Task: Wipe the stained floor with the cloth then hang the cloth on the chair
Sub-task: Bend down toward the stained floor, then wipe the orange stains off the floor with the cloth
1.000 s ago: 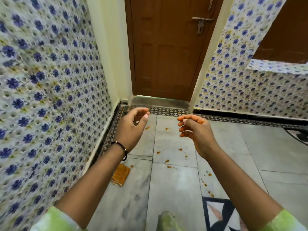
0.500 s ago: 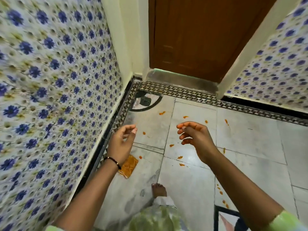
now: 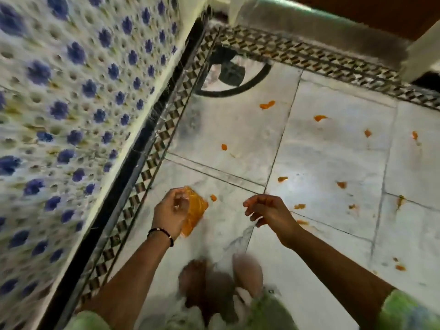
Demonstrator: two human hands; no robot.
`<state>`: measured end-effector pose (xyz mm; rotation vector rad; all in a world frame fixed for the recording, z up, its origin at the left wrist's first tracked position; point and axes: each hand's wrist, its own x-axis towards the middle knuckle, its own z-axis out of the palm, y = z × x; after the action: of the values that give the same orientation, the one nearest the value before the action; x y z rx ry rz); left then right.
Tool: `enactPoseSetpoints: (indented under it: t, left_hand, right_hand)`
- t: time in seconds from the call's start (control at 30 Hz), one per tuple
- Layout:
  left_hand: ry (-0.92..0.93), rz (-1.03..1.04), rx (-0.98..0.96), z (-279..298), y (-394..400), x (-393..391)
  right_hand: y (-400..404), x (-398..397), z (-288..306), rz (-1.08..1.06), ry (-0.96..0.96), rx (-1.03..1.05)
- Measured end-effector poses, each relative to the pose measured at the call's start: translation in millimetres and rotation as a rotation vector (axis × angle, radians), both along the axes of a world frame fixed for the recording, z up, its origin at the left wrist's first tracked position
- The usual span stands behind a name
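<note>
We were at the very start of the job, reaching for the orange cloth (image 3: 195,214), which lay flat on the marble floor (image 3: 321,151) just beside the checkered border strip (image 3: 142,177) that ran along the foot of the flowered wall (image 3: 59,103). Our left hand (image 3: 170,216) had its fingers curled over the edge of the cloth nearest that strip and seemed to touch it, but motion blur kept us from telling whether they had closed on the fabric. Our right hand (image 3: 269,211) hung loosely curled and empty, apart from the left, on the far side of the cloth from the strip. Orange stains (image 3: 267,105) dotted the floor, a small one just beside the cloth and the rest scattered farther from it, away from the strip and toward the door sill (image 3: 309,27). Our feet (image 3: 221,282) showed as a blur near the cloth. No chair was in view. We judged that no wiping had begun. The next move called for a firm pinch on the cloth, lifting it clear, then pressing it down over the nearest stain and working outward across the others.
</note>
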<state>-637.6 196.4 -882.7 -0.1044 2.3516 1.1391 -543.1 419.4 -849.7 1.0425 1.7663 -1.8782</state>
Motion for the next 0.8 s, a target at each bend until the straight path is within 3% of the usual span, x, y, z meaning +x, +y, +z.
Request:
enactPoseSetpoints:
  t: [0.17, 0.33, 0.47, 0.57, 0.73, 0.8]
  left_hand:
    - [0.095, -0.227, -0.249, -179.1, -19.1, -19.8]
    - [0.371, -0.05, -0.443, -305.2, -39.0, -15.9]
    - [0.563, 0.133, -0.48, -336.5, -23.6, -2.0]
    - [0.521, 0.158, -0.475, -336.0, -21.6, 11.3]
    - [0.374, 0.046, -0.503, -323.7, -24.4, 11.1]
    - [0.294, 0.153, -0.403, -314.9, -16.6, 14.7]
  right_hand:
    - [-7.2, -27.0, -171.6, 0.204, 0.097, 0.15]
    - [-8.1, -27.1, -289.9, 0.357, 0.519, 0.542]
    - [14.2, -18.3, -322.8, 0.62, 0.737, 0.667]
    - [41.7, -19.3, -316.3, 0.75, 0.809, 0.774]
    - [57.7, -23.7, -293.4, 0.506, 0.796, 0.886]
    - [53.0, -17.0, -290.4, 0.423, 0.78, 0.882]
